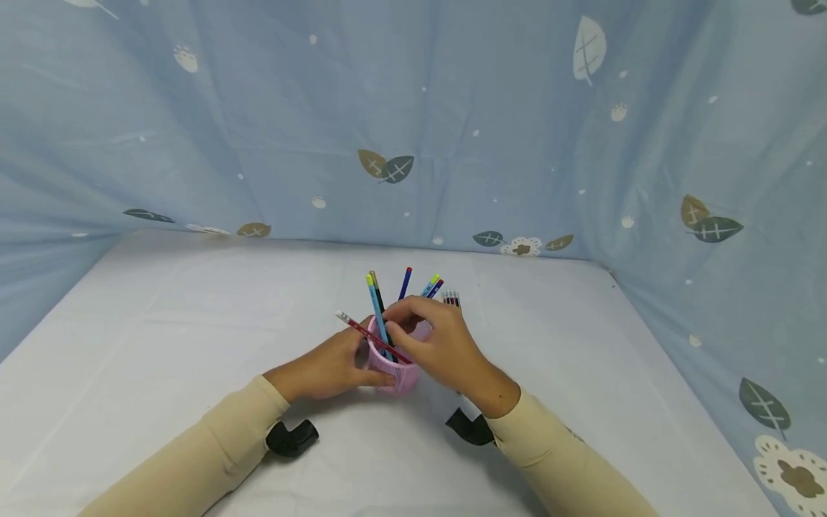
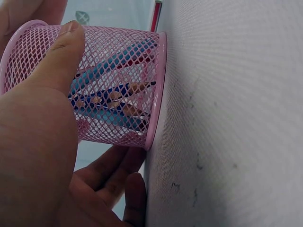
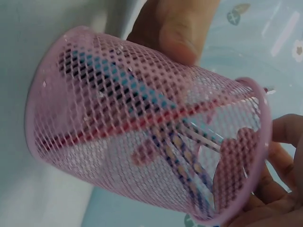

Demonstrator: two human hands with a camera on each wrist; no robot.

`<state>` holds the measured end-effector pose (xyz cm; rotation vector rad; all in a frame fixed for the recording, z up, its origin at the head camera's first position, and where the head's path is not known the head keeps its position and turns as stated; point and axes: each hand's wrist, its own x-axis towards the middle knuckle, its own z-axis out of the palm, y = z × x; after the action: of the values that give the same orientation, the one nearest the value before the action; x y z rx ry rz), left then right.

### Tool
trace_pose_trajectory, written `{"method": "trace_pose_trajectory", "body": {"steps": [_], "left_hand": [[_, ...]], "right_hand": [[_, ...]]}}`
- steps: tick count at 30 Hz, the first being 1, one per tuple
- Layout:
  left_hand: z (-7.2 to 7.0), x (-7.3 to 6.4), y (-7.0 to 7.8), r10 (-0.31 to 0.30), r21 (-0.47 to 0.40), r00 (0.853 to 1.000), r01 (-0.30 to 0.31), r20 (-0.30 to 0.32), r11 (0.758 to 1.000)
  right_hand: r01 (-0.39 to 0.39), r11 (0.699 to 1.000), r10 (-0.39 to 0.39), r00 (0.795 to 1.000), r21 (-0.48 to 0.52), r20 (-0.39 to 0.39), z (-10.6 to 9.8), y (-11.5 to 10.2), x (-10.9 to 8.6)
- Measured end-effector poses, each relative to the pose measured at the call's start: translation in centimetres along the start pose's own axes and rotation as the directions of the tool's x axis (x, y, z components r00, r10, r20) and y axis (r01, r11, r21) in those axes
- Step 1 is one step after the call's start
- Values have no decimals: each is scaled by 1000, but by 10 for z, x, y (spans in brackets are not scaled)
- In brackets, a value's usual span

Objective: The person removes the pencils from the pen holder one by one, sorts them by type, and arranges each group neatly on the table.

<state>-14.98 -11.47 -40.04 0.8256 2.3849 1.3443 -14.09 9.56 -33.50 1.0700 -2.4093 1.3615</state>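
A pink mesh pencil cup (image 1: 403, 377) stands upright on the white table, with several pencils leaning in it. My left hand (image 1: 329, 366) grips its side, the thumb (image 2: 61, 56) laid along the mesh in the left wrist view. A red pencil (image 1: 362, 330) with a white eraser slants out to the left; a light blue pencil (image 1: 373, 294) stands steeper beside it. My right hand (image 1: 446, 345) is over the rim with bent fingers, some reaching inside the opening in the right wrist view. I cannot tell whether those fingers pinch a pencil.
Behind the right hand, several dark pencils (image 1: 451, 296) with pale ends lie together on the white tabletop (image 1: 213, 316). A blue cloth (image 1: 291, 129) with leaf prints hangs along the back and sides. Black wrist mounts (image 1: 292, 438) sit under both sleeves.
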Motion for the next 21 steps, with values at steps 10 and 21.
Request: {"method": "trace_pose_trajectory", "body": {"steps": [10,21], "left_hand": [[-3,-2,3,-27,7,1000,27,3,1000],[-2,0,4,-19,2,999,19,33,1000]], "right_hand": [[-8,1000,8,992,-3,128,8,4,1],[-5,995,20,989,-97,148,9,4,-2]]}}
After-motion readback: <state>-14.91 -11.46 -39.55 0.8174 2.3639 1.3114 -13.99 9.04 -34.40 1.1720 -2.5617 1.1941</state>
